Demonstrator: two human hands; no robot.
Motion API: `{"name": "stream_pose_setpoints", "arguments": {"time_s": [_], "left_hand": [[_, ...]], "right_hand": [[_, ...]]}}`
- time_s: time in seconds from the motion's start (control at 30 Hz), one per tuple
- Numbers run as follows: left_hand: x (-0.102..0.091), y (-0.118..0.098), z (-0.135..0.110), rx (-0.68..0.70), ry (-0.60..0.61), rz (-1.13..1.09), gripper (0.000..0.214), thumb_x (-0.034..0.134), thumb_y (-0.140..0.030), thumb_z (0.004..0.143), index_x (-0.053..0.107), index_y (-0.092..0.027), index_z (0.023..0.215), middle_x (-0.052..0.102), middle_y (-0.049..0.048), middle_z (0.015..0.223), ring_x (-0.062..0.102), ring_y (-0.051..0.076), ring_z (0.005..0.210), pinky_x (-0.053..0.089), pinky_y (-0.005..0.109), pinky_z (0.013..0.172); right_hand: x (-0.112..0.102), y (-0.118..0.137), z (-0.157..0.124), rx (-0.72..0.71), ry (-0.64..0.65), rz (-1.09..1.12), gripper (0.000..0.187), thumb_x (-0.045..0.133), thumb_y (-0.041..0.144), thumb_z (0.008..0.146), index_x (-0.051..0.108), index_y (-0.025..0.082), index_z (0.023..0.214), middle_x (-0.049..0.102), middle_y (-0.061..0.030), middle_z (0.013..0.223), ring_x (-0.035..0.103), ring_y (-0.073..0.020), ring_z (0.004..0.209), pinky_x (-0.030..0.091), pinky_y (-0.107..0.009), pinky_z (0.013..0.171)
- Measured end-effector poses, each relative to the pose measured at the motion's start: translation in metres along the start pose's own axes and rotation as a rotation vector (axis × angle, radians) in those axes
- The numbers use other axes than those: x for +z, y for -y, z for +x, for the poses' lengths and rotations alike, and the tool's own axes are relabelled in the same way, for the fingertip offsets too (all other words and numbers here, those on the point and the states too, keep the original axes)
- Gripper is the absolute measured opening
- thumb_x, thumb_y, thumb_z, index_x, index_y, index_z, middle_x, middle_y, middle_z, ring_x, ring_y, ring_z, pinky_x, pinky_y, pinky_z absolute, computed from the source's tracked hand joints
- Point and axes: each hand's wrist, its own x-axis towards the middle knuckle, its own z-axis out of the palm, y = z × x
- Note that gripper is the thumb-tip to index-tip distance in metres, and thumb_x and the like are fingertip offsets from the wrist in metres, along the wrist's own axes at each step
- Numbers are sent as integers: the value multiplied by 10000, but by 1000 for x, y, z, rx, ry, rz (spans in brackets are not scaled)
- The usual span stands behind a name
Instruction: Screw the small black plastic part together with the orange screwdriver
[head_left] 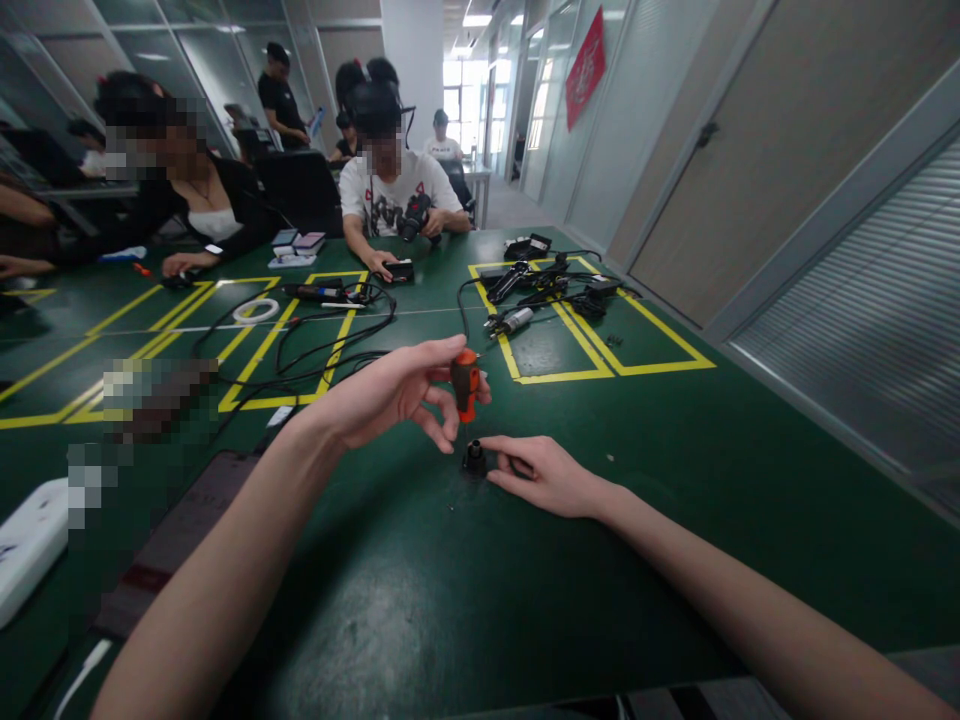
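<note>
My left hand (390,393) is closed round an orange-handled screwdriver (465,382), held upright with its tip pointing down. Right under the tip sits a small black round part (474,458) on the green table (420,590). My right hand (544,475) rests on the table just right of that part, with thumb and forefinger pinched against its side. Both forearms reach in from the bottom of the view.
Black cables (322,340), a white tape roll (255,311) and yellow floor-style markings lie beyond my hands. Black tools and chargers (540,285) crowd the far right box. A white power strip (30,540) sits at the left edge. Several people sit at the far end.
</note>
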Motion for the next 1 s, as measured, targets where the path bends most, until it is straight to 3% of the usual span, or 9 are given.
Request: {"name": "stream_pose_setpoints", "arguments": {"time_s": [0.17,0.43,0.7,0.87,1.0], "left_hand": [[-2,0,0,-22,32,-3,466,633,-578,938,680,-122,1015,777,164,1089,707,170,671,645,316,636],[1,-1,-2,-1,-40,46,439,753,-517,885,671,-153,1116,689,37,868,666,135,593,626,275,552],[-3,-1,1,-16,27,-17,470,643,-577,920,684,-119,1019,753,155,1115,710,173,667,641,309,592],[0,-1,-2,-9,-14,20,426,711,-520,906,668,-146,1106,723,71,926,672,146,624,623,279,562],[1,0,-2,1,-21,31,465,688,-547,925,675,-150,1167,675,48,906,646,132,598,610,271,537]], "right_hand": [[1,0,0,5,1,-2,393,627,299,1002,674,164,1368,634,30,736,495,-107,585,373,-238,611],[1,-2,0,-9,-2,-22,392,618,303,1007,664,168,1372,653,29,746,484,-104,582,372,-237,615],[2,-1,1,0,-2,-5,395,621,299,1004,669,161,1371,630,33,736,465,-105,572,369,-245,617],[1,-1,0,-2,3,-4,399,613,306,1009,662,156,1375,637,29,741,476,-107,577,375,-247,619],[0,-1,0,-1,4,-18,386,615,308,1012,663,166,1367,654,25,758,480,-104,586,377,-238,619]]}}
